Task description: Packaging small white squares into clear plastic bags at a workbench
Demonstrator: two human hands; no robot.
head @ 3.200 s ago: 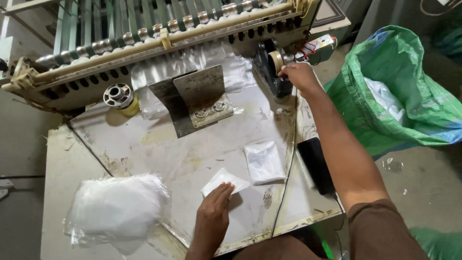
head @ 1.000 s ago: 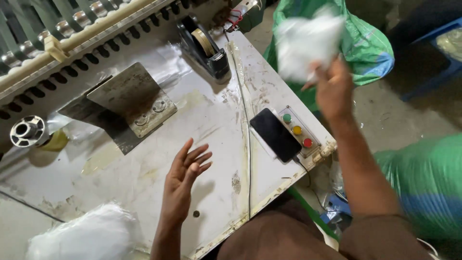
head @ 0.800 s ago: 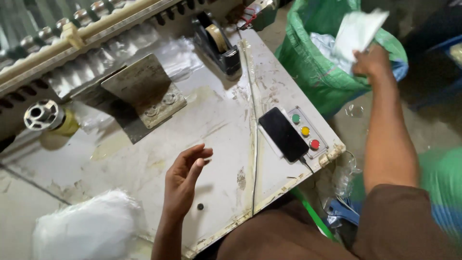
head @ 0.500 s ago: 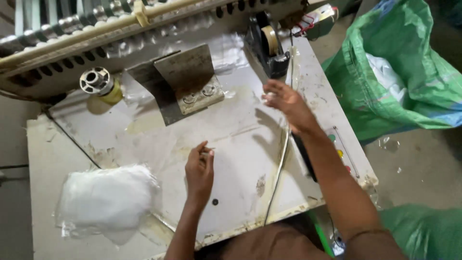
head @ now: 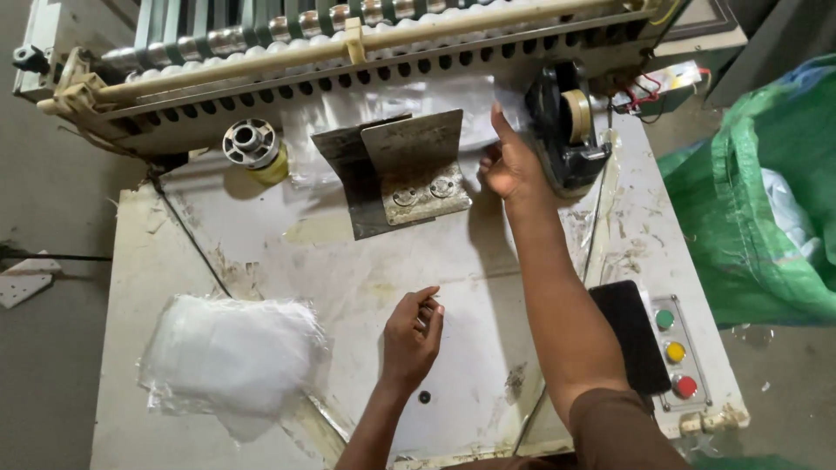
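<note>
Nearest the camera, the person's left hand (head: 411,335) hovers low over the stained white worktop (head: 287,261), fingers loosely curled and holding nothing; whether the fingertips touch the surface cannot be told. A small dark hole sits in the worktop just below that hand. To the left lies a heap of clear plastic bags (head: 231,352), flat on the worktop and well apart from both hands.

At the right edge, a black phone (head: 631,335) lies beside a control panel (head: 675,352) with green, yellow and red buttons in a column. Beyond the worktop's right side stands a green woven sack (head: 766,226), open, with pale material inside.

Further out, the right arm extends across the worktop. The right hand (head: 509,165) is raised at the far side, thumb and fingers pinched on the edge of a clear plastic sheet (head: 435,100) that comes from the machine. This sheet lies behind a bent metal bracket (head: 409,170) bolted upright to the worktop, and the hand is just right of the bracket. Immediately right of the hand stands a black tape dispenser (head: 566,126) with a tan roll.

At far left, a metal spool (head: 251,144) rests on a yellow base. Along the back runs the machine's roller assembly (head: 348,39), with a perforated rail beneath.
</note>
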